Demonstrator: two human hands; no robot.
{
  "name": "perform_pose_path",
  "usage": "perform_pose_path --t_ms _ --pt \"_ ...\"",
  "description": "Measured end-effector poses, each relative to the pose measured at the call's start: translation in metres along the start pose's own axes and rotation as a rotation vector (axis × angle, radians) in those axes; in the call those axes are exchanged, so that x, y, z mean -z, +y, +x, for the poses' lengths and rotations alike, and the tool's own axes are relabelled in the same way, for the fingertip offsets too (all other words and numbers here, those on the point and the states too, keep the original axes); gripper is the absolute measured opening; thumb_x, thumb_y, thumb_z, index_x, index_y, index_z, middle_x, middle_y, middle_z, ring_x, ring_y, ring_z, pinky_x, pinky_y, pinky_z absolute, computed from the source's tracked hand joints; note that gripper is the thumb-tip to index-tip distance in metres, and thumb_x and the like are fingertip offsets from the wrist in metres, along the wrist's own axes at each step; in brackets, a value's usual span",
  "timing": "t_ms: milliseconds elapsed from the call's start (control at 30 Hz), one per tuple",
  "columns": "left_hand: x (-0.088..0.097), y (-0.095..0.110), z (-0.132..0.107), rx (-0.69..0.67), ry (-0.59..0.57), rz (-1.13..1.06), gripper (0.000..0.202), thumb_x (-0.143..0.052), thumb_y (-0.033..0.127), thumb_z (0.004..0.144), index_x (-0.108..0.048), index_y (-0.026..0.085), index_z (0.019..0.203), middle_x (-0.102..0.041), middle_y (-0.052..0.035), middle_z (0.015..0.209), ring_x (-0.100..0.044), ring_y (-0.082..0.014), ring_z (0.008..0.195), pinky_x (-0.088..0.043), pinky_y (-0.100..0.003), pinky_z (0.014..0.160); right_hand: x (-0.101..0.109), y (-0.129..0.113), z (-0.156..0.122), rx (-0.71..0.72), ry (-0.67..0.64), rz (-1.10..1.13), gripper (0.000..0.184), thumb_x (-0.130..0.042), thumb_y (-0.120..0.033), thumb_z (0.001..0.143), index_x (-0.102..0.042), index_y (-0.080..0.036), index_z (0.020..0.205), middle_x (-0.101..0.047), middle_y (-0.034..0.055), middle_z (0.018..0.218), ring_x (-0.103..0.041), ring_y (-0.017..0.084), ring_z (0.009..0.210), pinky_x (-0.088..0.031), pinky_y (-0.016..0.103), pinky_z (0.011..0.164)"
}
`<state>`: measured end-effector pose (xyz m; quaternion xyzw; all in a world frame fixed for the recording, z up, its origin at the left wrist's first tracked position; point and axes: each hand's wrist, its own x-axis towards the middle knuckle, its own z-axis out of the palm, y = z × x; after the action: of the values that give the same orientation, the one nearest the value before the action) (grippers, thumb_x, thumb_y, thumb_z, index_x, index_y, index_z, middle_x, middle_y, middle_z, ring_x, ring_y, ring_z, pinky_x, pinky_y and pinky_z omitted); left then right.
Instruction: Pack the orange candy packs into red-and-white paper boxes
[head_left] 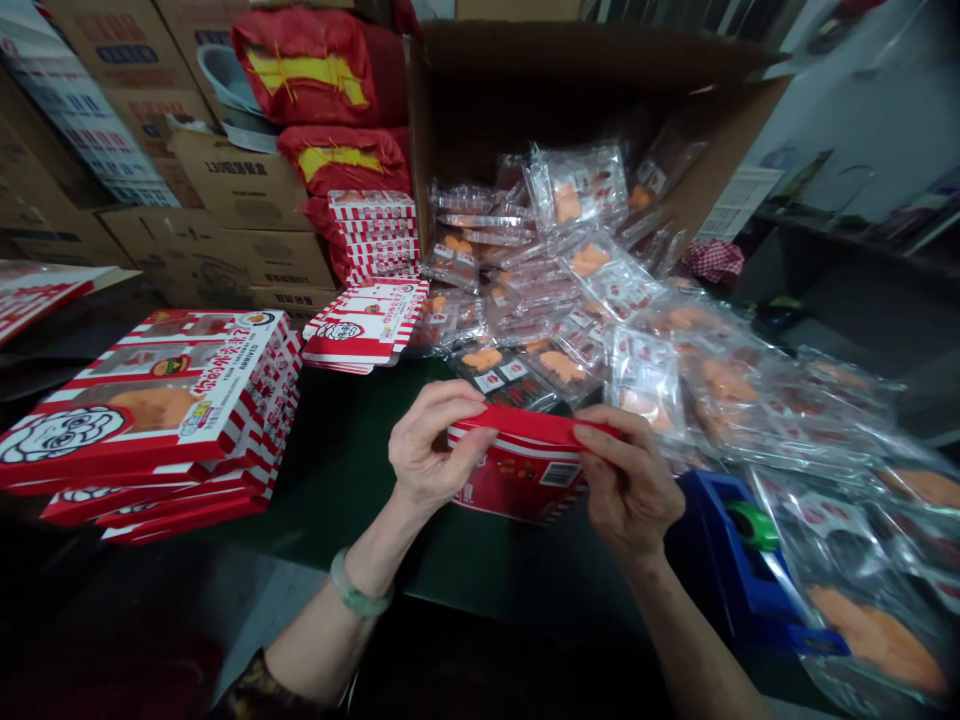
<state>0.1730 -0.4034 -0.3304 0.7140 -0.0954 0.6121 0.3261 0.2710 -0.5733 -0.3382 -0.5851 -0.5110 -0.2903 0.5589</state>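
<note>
A red-and-white printed carton is held up just above a dark green tabletop, directly between the hands, and its red top flap is gripped along its edge. The flap is pinched by the left hand, with the fingers and thumb pressed together on one end. The right hand is closed on the other end, its fingers laid along the red edge; its thumb is hidden, so the exact pinch there cannot be told. Both forearms are angled inward from the lower corners of the view, and a pale green bangle is worn on the left wrist.

Left of the grip, a stack of closed printed boxes is piled on the table, and flat box blanks are placed ahead of it. As far as can be judged, part of the work is done, while many clear plastic packets lie loose ahead and to the right, spilling from a cardboard carton. A blue tape dispenser is set just right of the right hand.
</note>
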Motion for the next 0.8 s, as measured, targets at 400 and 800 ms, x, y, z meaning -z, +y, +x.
perform_pose_path --t_ms 400,800 --pt "-0.006 0.018 -0.004 0.061 0.002 0.099 0.031 -0.078 0.007 0.064 -0.071 0.019 0.091 -0.068 -0.0042 0.093 -0.065 -0.0159 0.079 -0.052 -0.029 0.067 0.09 -0.023 -0.044 -0.458 0.228 -0.672 0.015 -0.055 -0.027 0.084 -0.064 -0.018 0.091 -0.062 0.0066 0.084 -0.057 0.016 0.072 -0.049 0.03 0.067" --pt "-0.015 0.011 -0.006 -0.026 0.072 0.131 0.034 -0.081 0.012 0.058 -0.071 0.019 0.091 -0.069 -0.0037 0.088 -0.064 -0.0171 0.076 -0.051 -0.031 0.066 0.191 -0.021 -0.055 -1.408 -0.06 -0.399 0.019 -0.074 -0.033 0.058 -0.065 -0.017 0.053 -0.059 -0.0018 0.051 -0.048 0.01 0.049 -0.038 0.021 0.047"
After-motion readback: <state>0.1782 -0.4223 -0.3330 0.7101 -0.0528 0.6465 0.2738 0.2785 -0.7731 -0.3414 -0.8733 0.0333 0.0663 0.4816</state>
